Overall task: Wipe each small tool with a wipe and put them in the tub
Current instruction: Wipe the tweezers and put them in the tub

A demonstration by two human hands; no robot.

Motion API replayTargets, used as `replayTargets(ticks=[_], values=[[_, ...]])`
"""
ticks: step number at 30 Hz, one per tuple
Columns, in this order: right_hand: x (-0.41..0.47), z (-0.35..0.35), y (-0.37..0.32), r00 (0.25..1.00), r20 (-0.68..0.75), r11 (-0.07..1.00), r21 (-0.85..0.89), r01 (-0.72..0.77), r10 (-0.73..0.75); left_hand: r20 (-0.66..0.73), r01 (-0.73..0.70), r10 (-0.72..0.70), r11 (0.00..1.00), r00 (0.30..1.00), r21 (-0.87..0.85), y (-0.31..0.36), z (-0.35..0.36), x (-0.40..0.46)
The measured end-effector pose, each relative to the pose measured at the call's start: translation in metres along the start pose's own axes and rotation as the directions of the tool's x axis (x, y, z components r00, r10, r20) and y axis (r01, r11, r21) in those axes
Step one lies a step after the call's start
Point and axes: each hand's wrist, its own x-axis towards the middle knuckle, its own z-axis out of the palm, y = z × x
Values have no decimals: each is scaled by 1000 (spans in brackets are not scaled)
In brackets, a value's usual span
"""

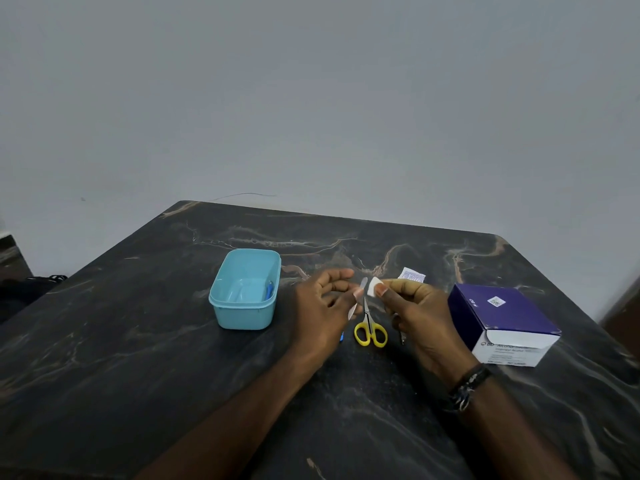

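**Dark marble table, nail file mid-wipe**

Head view:

- Dark veined marble table (173, 358) carried everything.
- Left hand (325, 306) pinched a thin nail file (360, 297) between thumb and fingertips, remaining fingers spread loose. File was tilted, upper tip toward the far edge.
- Right hand (412, 306) pinched a small white wipe (373, 287) between thumb and forefinger. Wipe sat just beside the file's upper end; couldn't tell if it was touching.
- Both hands were held above the table's middle.
- Yellow-handled scissors (370, 329) lay on the table under the hands, blades toward the far edge, not yet in the tub.
- A slim metal tool (401, 336) lay just right of the scissors, mostly hidden by the right hand. Bit of something blue (341, 337) peeked out under the left wrist; can't identify.
- Teal tub (242, 313) stood left of the hands, nearer the left edge, with one blue item (268, 292) inside against its right wall.
- Torn wipe sachet (411, 274) lay beyond the right hand. Purple box of alcohol swabs (502, 320) stood near the right edge.

Judgement: step in hand was wiping the file; at least two tools left. Next move called for dragging the wipe along the file's length, then carrying the file left and dropping it in the tub.
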Motion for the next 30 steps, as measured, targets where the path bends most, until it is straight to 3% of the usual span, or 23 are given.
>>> replayTargets(ticks=[20,25,30], values=[[-7,6,-2,998,64,999,-46,-20,22,47,-67,61,989,997,129,-2,-1,-3],[-5,3,-5,1000,-9,997,79,-10,11,64,-64,54,984,996,165,-3,0,-5],[1,-1,1,999,-49,999,41,8,-6,127,-82,51,963,991,256,-5,2,-7]])
